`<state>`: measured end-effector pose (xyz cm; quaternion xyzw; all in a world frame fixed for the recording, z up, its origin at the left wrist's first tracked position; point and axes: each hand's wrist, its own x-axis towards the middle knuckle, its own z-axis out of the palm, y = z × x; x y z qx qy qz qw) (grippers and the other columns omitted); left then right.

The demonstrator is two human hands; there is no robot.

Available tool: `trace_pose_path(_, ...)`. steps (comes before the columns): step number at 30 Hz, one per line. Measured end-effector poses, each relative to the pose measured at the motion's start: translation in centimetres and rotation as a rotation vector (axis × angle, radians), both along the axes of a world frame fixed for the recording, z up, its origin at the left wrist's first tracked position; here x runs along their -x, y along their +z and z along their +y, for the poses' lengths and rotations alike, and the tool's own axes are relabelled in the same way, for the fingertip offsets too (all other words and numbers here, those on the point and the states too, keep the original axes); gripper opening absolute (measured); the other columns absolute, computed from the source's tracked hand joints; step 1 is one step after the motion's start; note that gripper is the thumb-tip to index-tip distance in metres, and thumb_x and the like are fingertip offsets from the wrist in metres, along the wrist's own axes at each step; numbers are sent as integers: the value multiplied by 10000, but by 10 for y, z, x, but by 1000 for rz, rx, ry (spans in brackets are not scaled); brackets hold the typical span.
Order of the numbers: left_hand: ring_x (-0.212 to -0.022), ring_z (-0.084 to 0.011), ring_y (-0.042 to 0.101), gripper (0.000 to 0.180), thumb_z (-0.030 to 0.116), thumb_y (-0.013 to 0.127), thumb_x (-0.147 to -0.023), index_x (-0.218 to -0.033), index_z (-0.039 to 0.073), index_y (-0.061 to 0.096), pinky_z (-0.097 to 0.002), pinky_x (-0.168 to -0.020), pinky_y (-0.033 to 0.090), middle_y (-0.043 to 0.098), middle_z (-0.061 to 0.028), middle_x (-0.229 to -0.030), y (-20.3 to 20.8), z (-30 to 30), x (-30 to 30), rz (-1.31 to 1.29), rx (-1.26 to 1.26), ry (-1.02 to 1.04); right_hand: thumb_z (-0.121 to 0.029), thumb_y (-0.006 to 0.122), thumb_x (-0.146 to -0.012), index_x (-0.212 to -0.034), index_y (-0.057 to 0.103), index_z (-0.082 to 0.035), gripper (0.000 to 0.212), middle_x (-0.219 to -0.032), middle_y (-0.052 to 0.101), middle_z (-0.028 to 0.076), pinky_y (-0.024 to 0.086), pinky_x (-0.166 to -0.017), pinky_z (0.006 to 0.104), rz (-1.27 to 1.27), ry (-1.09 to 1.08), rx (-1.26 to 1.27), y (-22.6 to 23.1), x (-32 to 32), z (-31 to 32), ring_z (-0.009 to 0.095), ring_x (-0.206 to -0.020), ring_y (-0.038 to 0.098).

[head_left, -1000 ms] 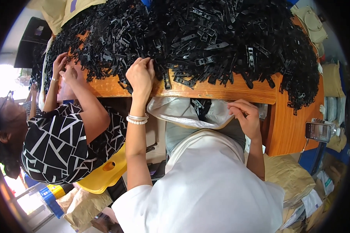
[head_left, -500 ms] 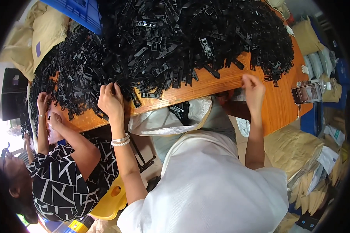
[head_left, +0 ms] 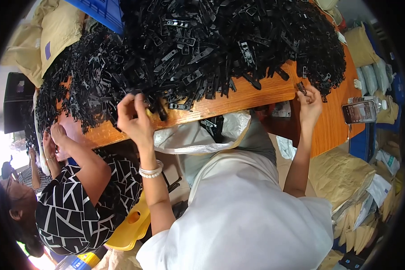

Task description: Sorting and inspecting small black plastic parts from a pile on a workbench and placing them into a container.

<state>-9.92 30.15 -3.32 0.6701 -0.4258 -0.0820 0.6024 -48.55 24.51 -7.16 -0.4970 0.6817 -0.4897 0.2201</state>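
Note:
A big heap of black plastic clip-like pieces [head_left: 189, 49], long and slim, several with rectangular loops, covers much of the wooden table. My left hand [head_left: 136, 121] is at the heap's near edge, fingers bent and fingertips against dark pieces; what lies between them blends into the heap. On the right, my right hand [head_left: 310, 110] pinches a small black plastic piece [head_left: 300, 87] beside a smaller heap of thin black parts [head_left: 324, 67]. Below the table edge, a white-lined sack [head_left: 189, 147] sits open at my lap with some black pieces inside.
A co-worker in a black-and-white patterned top [head_left: 74, 216] works at the table on my left. A blue crate [head_left: 101, 13] stands at the far left. A phone [head_left: 359, 112] is propped at the right table edge [head_left: 333, 135]. Brown paper sacks [head_left: 342, 173] lie on the right.
My right hand has shifted right to the smaller heap, and a small black piece now shows in its fingers. My left hand's fingers have spread somewhat. The co-worker's hands have moved.

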Motion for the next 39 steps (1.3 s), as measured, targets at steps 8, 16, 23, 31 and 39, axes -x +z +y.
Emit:
trace_pose_path(8, -399, -181, 492, 296, 99, 412, -875, -1124, -59, 439, -229, -346, 392, 576, -202, -802, 18, 4, 59, 1428, -200, -910, 120, 605, -659, -806, 590, 23, 177, -995, 573, 104, 477, -691, 240, -196, 752, 201, 58, -107, 19, 159, -836, 570)
trace_pose_path(16, -360, -204, 505, 293, 133, 394, -896, -1074, -79, 487, -237, -304, 359, 576, -186, -717, 23, 11, 70, 1574, -391, -977, -11, 621, -601, -869, 609, -6, 268, -1019, 563, 115, 442, -710, 343, 481, 1004, 644, 85, -142, 28, 270, -898, 555)
trace_pose_path(23, -348, -201, 498, 265, 110, 394, -897, -932, -127, 506, -236, -293, 362, 569, -200, -692, 15, 15, 71, 1579, -405, -994, -27, 633, -655, -851, 605, -25, 198, -1026, 564, 110, 421, -744, 345, 368, 1194, 473, 92, -141, 25, 270, -898, 551)
trace_pose_path(31, -539, -135, 514, 81, 21, 631, -734, -810, -1, 617, -240, -496, 411, 523, -58, -694, -11, -18, 71, -285, -100, -239, 1, 608, -737, -819, 595, 42, 92, -826, 579, 115, 410, -545, 211, -255, 969, 278, 52, -119, 31, 136, -713, 550)
trace_pose_path(39, -574, -168, 532, 78, 3, 633, -712, -737, -16, 562, -248, -507, 430, 522, -76, -745, -6, -17, 56, -183, -114, -271, -8, 536, -810, -834, 586, 55, 83, -858, 552, 64, 386, -570, 189, -550, 749, 18, 28, -136, 25, 95, -694, 511)
